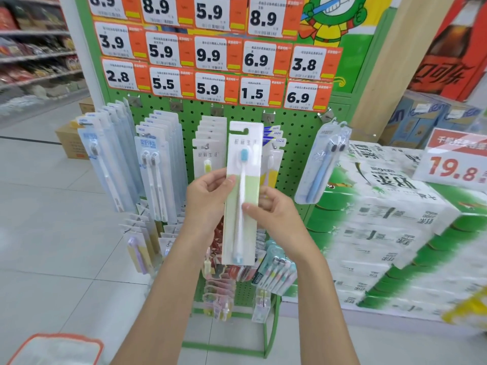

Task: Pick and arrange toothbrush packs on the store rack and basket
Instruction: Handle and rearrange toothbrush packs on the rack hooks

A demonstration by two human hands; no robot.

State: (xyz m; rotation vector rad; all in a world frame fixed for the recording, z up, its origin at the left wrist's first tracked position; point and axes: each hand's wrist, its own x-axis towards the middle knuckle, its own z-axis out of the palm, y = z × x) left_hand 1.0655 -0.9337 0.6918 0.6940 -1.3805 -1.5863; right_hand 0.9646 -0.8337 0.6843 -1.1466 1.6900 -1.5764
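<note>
I hold a white and pale green toothbrush pack upright in front of the green pegboard rack; a blue-headed brush shows through it. My left hand grips its left edge, thumb on the front. My right hand pinches the right edge lower down, thumb across the brush handle. Behind the pack hang matching packs on a hook. More toothbrush packs hang at the left, and one blue twin pack hangs at the right. An orange-rimmed basket shows at the bottom left corner.
Price tags cover the rack's upper part. Lower hooks carry small coloured packs. Stacked green and white tissue bundles stand close on the right with a 19.8 sign. Cardboard boxes sit on the tiled floor at left.
</note>
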